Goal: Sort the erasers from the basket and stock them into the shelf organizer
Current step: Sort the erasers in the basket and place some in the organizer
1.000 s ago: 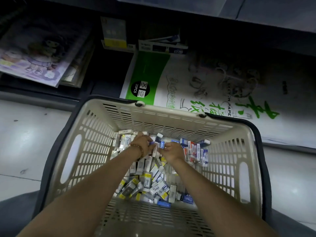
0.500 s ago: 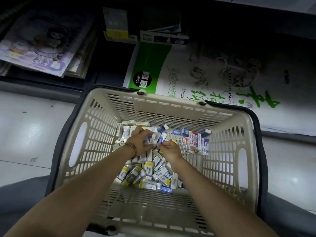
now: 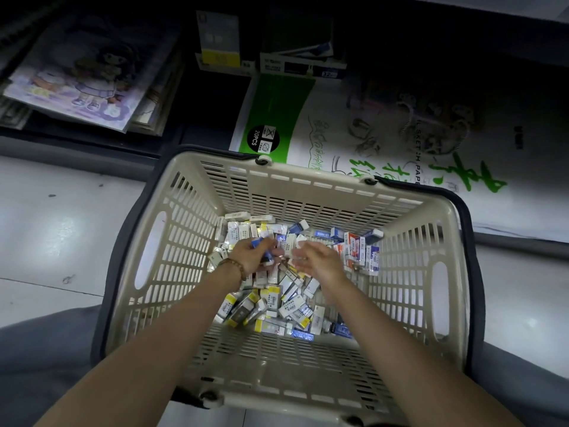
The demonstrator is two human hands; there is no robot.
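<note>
Both your forearms reach down into the beige basket [image 3: 311,177] at frame centre. Your left hand [image 3: 250,254] clutches blue-and-white erasers [image 3: 266,259] above the eraser pile [image 3: 278,303]; your right hand [image 3: 320,261] beside it, blurred, shows loose, released fingers.

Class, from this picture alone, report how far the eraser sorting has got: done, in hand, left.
Done: apparently one group, the row of red and blue erasers standing by the basket's right wall. In hand: the left hand grips a few blue-sleeved erasers; the right hand hovers beside it. Left: the loose pile is mixed; no shelf organizer shows.
</note>
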